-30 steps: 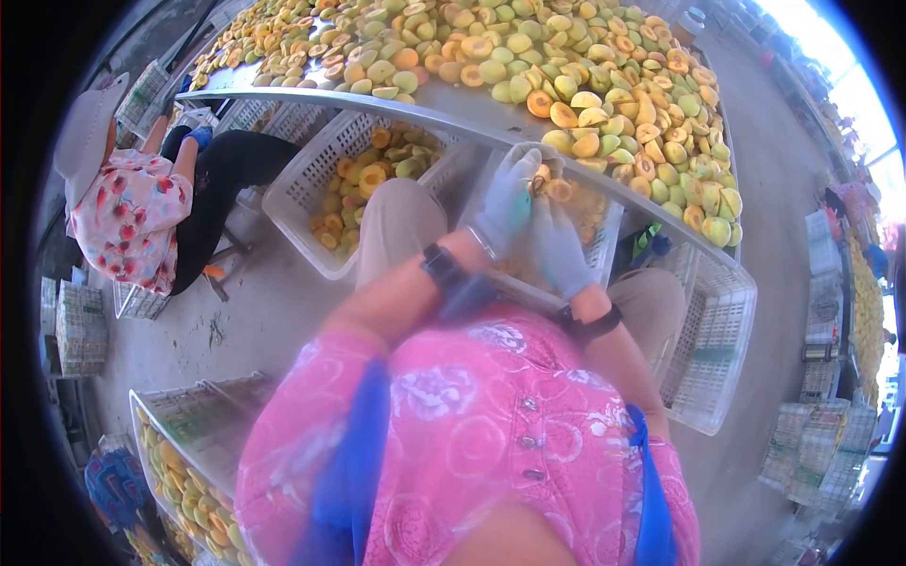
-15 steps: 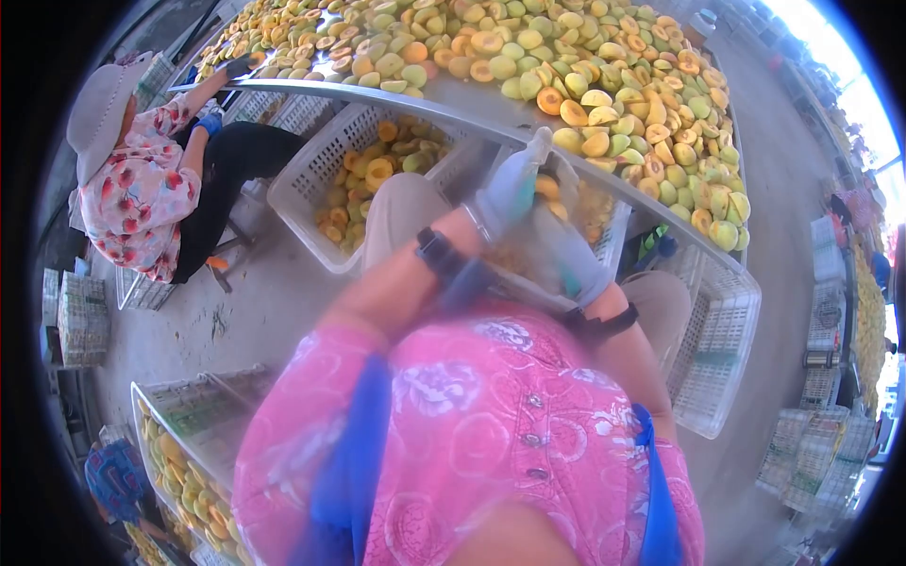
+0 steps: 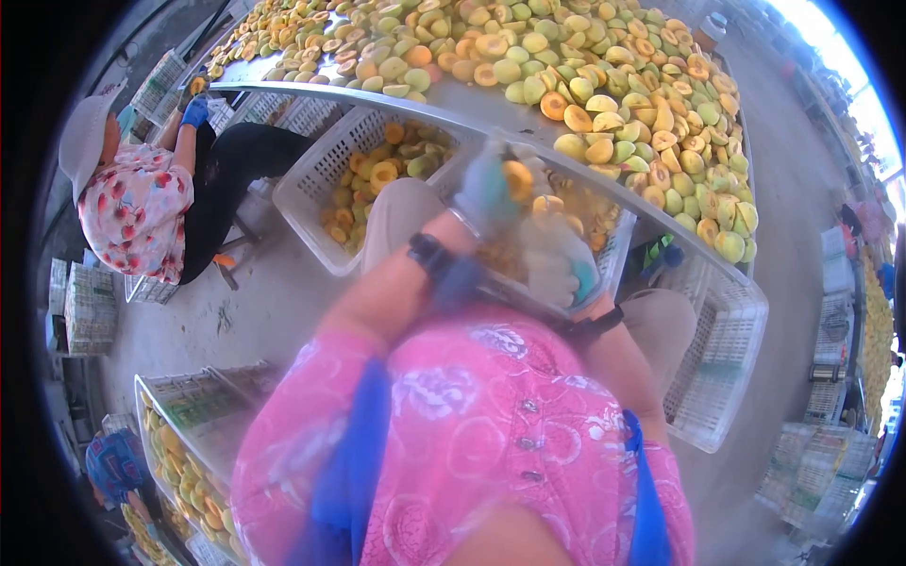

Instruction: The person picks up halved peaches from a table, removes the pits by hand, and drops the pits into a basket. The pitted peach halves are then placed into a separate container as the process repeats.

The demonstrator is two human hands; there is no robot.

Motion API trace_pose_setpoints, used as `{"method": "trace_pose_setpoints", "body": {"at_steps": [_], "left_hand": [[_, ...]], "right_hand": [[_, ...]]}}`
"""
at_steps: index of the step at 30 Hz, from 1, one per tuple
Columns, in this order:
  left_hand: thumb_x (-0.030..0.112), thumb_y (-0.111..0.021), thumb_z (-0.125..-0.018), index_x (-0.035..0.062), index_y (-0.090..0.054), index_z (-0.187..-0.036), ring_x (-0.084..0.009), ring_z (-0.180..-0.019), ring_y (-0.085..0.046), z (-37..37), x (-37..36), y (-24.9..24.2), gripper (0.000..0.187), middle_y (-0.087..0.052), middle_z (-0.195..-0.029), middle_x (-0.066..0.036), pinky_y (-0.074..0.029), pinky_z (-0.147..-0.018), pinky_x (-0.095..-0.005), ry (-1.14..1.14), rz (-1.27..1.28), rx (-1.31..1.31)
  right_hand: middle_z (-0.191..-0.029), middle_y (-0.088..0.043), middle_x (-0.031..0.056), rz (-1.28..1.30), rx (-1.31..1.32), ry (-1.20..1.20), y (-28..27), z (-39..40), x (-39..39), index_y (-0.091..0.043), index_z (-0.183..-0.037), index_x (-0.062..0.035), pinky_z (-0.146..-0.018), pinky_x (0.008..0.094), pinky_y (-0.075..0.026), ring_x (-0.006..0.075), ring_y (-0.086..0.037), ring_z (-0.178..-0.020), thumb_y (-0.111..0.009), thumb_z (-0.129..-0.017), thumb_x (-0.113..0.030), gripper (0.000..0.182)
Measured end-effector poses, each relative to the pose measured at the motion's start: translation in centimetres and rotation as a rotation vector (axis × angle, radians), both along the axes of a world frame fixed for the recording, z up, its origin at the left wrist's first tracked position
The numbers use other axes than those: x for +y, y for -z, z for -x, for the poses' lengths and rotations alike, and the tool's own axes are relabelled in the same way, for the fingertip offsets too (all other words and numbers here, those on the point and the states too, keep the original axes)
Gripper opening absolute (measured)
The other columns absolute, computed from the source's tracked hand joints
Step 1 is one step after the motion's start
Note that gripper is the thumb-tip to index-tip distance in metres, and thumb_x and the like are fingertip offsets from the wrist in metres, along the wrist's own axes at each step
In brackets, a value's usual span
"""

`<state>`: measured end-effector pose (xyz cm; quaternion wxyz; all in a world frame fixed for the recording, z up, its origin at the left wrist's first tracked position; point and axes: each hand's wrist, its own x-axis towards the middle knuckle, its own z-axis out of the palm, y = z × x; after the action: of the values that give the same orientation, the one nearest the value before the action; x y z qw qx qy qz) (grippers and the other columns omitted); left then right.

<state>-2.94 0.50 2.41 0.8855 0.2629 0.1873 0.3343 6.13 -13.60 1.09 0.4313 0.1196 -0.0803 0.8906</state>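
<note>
Both gloved hands are blurred. The right hand (image 3: 562, 269) is nearer the body – its closure and any hold cannot be told. Just beyond, a fruit half (image 3: 517, 179) shows against the left hand (image 3: 486, 189), whose closure is unclear too. Past this grip – the metal table (image 3: 477, 106), bearing many more fruit halves (image 3: 604, 104).

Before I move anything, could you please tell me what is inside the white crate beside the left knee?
The crate holds halved fruit, orange and yellow-green. The left knee hides its near right part, and the fruit covers its bottom.
</note>
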Motion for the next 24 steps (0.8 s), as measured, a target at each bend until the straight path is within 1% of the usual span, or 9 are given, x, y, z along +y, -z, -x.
{"method": "trace_pose_setpoints", "body": {"at_steps": [1,3,5,6,9,11,13,18,24], "left_hand": [[0.045,-0.048,-0.094,0.0076,-0.053,-0.091,-0.0208,-0.066,-0.062,0.7,1.5,0.9,0.038,-0.061,-0.080,-0.006,-0.053,-0.059,-0.0336,0.035,0.133,-0.247],[0.042,-0.050,-0.093,0.0072,-0.056,-0.091,-0.0230,-0.071,-0.062,2.7,5.8,2.2,0.035,-0.061,-0.080,-0.008,-0.055,-0.063,-0.0360,-0.220,0.174,-0.081],[0.032,-0.054,-0.093,0.0051,-0.062,-0.098,-0.0183,-0.079,-0.063,6.6,11.4,3.6,0.029,-0.064,-0.088,-0.009,-0.054,-0.070,-0.0298,-0.202,-0.220,0.203],[0.028,-0.056,-0.092,0.0048,-0.063,-0.102,-0.0139,-0.080,-0.062,6.9,10.9,1.7,0.027,-0.065,-0.092,-0.007,-0.052,-0.071,-0.0263,-0.404,-0.447,0.434],[0.024,-0.058,-0.090,0.0044,-0.063,-0.106,-0.0117,-0.086,-0.060,5.8,10.9,0.1,0.026,-0.065,-0.095,-0.006,-0.050,-0.075,-0.0270,-0.459,-0.752,0.762],[0.020,-0.059,-0.087,0.0036,-0.062,-0.109,-0.0169,-0.096,-0.060,2.1,9.5,-0.4,0.028,-0.064,-0.103,-0.011,-0.048,-0.081,-0.0299,-0.314,-1.152,0.924],[0.027,-0.061,-0.082,0.0011,-0.057,-0.115,-0.0268,-0.106,-0.057,-2.4,9.0,-0.8,0.042,-0.060,-0.113,-0.018,-0.045,-0.089,-0.0344,0.076,-1.514,0.788],[0.041,-0.064,-0.072,0.0006,-0.050,-0.122,-0.0337,-0.114,-0.051,-14.4,10.7,5.5,0.066,-0.054,-0.120,-0.022,-0.041,-0.095,-0.0383,0.460,-1.619,1.215],[0.036,-0.069,-0.068,0.0011,-0.044,-0.126,-0.0346,-0.115,-0.050,-14.1,7.8,2.5,0.071,-0.050,-0.123,-0.023,-0.042,-0.094,-0.0373,0.358,-1.627,1.345]], "right_hand": [[-0.055,-0.032,-0.0068,0.025,-0.047,0.037,-0.2,-0.4,-0.2,-0.055,-0.105,-0.0154,-0.027,0.0224,-0.019,0.0055,-0.026,-0.032,-0.031,-0.099,-0.045,0.039],[-0.055,-0.032,-0.0067,0.040,-0.092,0.080,-0.2,-1.5,-0.7,-0.055,-0.106,-0.0143,-0.027,0.0229,-0.019,0.0054,-0.026,-0.031,-0.030,-0.099,-0.046,0.041],[-0.056,-0.032,-0.0066,0.097,-0.026,0.218,-0.1,-2.5,-1.3,-0.054,-0.105,-0.0111,-0.029,0.0229,-0.021,0.0055,-0.027,-0.033,-0.032,-0.099,-0.045,0.041],[-0.056,-0.032,-0.0066,0.092,-0.020,0.220,0.3,-3.0,-1.3,-0.054,-0.105,-0.0111,-0.029,0.0229,-0.021,0.0055,-0.027,-0.033,-0.032,-0.099,-0.045,0.041],[-0.057,-0.032,-0.0067,0.180,-0.183,0.489,2.2,-4.1,-0.5,-0.054,-0.105,-0.0095,-0.032,0.0228,-0.024,0.0056,-0.029,-0.036,-0.035,-0.099,-0.042,0.038],[-0.058,-0.032,-0.0068,0.125,-0.163,0.520,3.0,-4.6,0.4,-0.053,-0.104,-0.0088,-0.034,0.0225,-0.025,0.0059,-0.030,-0.037,-0.038,-0.099,-0.040,0.035],[-0.058,-0.032,-0.0068,0.135,-0.186,0.555,2.8,-4.8,0.7,-0.053,-0.103,-0.0092,-0.034,0.0228,-0.025,0.0061,-0.030,-0.037,-0.038,-0.099,-0.040,0.034],[-0.058,-0.033,-0.0071,0.160,-0.319,0.683,2.5,-5.9,0.4,-0.052,-0.099,-0.0120,-0.033,0.0233,-0.024,0.0068,-0.030,-0.038,-0.039,-0.098,-0.041,0.032],[-0.058,-0.035,-0.0076,0.197,-0.393,0.666,2.4,-6.1,-0.3,-0.053,-0.098,-0.0164,-0.033,0.0233,-0.024,0.0069,-0.030,-0.037,-0.040,-0.097,-0.046,0.032]]}}
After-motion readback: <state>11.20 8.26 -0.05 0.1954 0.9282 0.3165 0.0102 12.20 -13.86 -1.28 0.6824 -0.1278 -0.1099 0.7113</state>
